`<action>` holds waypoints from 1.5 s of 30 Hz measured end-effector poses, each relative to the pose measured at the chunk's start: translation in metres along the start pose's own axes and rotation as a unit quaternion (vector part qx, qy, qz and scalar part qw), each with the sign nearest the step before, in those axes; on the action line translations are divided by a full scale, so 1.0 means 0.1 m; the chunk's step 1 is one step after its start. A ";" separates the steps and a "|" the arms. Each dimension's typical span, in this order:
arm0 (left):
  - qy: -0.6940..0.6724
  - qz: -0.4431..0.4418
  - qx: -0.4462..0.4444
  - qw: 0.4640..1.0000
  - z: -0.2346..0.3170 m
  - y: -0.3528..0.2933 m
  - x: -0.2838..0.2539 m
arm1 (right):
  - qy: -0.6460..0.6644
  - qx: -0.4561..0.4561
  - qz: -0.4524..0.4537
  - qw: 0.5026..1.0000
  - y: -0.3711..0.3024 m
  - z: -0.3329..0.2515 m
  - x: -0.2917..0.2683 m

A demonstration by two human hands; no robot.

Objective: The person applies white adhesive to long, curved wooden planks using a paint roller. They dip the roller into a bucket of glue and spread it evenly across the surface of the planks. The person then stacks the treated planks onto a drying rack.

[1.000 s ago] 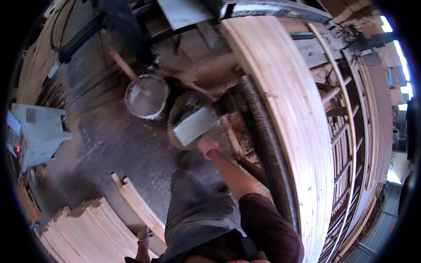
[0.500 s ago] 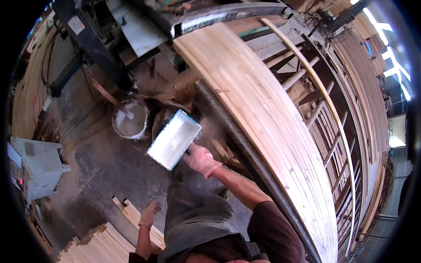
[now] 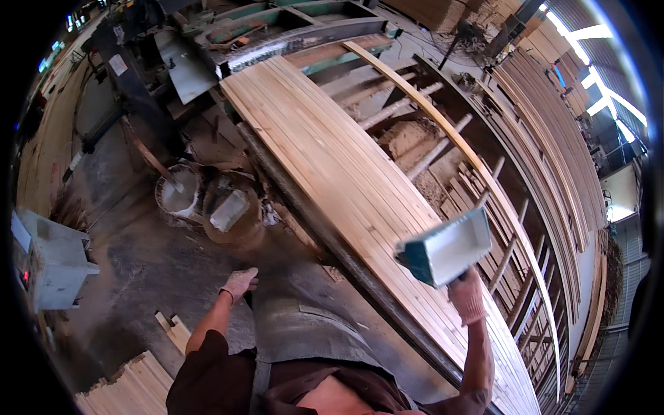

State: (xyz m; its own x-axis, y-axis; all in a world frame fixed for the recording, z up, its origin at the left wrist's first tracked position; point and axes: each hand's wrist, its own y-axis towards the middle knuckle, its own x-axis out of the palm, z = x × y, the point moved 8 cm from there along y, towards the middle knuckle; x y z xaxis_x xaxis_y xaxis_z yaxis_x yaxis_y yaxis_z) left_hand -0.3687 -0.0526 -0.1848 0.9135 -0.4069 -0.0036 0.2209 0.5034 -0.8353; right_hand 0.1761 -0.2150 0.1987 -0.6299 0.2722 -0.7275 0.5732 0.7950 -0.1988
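My right hand, in a pale pinkish work glove, grips a teal, rectangular box-shaped applicator with a white coating inside. The applicator is tilted over the right edge of a long row of light wooden strips, laid side by side on a metal-edged bench. Whether it touches the strips I cannot tell. Near my grey apron, my left hand, also gloved, hangs with its fingers curled and nothing visible in them.
A bucket of white liquid with a wooden-handled stick stands on the floor left of the bench. Beside it is a round container with a white block-like item on it. A grey box is far left; cut strips lie lower left.
My right hand has swung the applicator from the bucket area rightward over the wooden strips. My left hand has moved up and closer to the apron. The view has shifted.
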 end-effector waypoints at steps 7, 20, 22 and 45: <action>0.037 -0.029 -0.005 0.999 -0.69 0.24 -0.35 | -0.150 -0.053 0.036 0.987 -0.01 0.76 -0.31; -0.229 0.019 0.096 0.969 1.97 0.90 -0.87 | -0.188 -0.295 -0.129 0.928 3.55 -2.38 2.17; -0.288 -0.029 0.128 0.949 2.31 1.21 -0.95 | -0.152 -0.304 -0.139 0.930 4.08 -3.19 2.69; -0.618 -0.199 0.210 0.731 4.65 2.23 -1.11 | -0.241 -0.264 -0.180 0.916 3.75 -3.15 2.54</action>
State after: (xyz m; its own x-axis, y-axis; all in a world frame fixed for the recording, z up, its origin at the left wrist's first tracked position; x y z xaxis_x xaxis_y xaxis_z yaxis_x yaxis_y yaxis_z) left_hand -0.2619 0.4589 -0.1147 0.3023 0.2839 0.9100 0.4015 0.8279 -0.3917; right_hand 0.0660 0.3225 0.1466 -0.3512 -0.2298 -0.9077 -0.0405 0.9722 -0.2305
